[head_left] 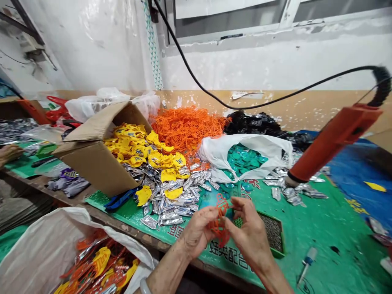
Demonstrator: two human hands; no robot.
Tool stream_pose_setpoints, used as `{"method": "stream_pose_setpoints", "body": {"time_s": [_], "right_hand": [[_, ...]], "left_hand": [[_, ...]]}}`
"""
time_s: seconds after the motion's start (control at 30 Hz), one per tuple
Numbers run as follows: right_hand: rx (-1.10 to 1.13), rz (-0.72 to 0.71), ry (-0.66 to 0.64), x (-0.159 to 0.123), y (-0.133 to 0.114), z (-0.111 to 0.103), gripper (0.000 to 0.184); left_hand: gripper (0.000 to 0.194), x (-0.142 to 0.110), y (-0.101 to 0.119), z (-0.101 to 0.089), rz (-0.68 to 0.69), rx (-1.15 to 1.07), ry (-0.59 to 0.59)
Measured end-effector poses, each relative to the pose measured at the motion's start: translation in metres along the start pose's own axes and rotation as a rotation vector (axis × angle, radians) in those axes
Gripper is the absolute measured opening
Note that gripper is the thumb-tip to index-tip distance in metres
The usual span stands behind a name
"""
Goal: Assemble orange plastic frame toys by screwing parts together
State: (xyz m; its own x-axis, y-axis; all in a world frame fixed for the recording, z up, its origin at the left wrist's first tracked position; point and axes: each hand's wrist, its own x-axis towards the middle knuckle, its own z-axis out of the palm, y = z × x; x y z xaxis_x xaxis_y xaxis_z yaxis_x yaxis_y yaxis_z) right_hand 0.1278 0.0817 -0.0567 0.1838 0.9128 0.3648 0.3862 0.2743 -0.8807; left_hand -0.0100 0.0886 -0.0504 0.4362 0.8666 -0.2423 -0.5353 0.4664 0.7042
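Observation:
An orange openwork plastic part (221,222) is held up over the near edge of the green-covered table. My left hand (196,232) pinches its left side between thumb and fingers. On the other side, my right hand (249,230) has thumb and index finger closed at the part's upper right; whether a smaller piece sits in that pinch I cannot make out. Just beyond both hands, silver foil-like pieces (180,206) lie in a heap with yellow printed plastic pieces (153,157). A green tray (281,251) of small dark metal bits is partly hidden behind my right hand.
Behind are an orange parts pile (190,126), a tipped cardboard box (92,163) and a white bag (214,151) of teal pieces. A red corded power tool (333,143) leans at right. An open sack (122,237) stands lower left. Another person's hand (10,154) shows far left.

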Motion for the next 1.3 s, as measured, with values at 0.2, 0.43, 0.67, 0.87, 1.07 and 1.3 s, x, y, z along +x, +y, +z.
{"method": "stream_pose_setpoints", "body": {"time_s": [0.2,0.43,0.67,0.87,1.07,1.3], "right_hand": [[-0.096,-0.176,-0.036,-0.007,-0.003,-0.004,0.035],[-0.074,-0.194,-0.06,-0.009,-0.002,-0.003,0.023],[-0.034,-0.085,0.022,-0.015,0.006,0.007,0.018],[0.13,0.309,-0.139,-0.003,0.001,-0.005,0.026],[0.011,0.219,0.001,-0.011,0.009,-0.02,0.049],[-0.347,-0.359,0.062,-0.032,-0.002,-0.017,0.037]], "left_hand": [[0.032,0.005,-0.014,0.001,0.005,-0.104,0.072],[0.031,0.008,-0.017,0.006,0.083,-0.148,0.164],[0.026,0.011,-0.022,0.005,0.173,-0.153,0.215],[0.023,0.01,-0.024,0.002,0.225,-0.085,0.203],[0.025,0.009,-0.017,0.007,0.121,-0.188,0.233],[0.027,0.002,-0.02,0.01,0.054,-0.154,0.148]]}}
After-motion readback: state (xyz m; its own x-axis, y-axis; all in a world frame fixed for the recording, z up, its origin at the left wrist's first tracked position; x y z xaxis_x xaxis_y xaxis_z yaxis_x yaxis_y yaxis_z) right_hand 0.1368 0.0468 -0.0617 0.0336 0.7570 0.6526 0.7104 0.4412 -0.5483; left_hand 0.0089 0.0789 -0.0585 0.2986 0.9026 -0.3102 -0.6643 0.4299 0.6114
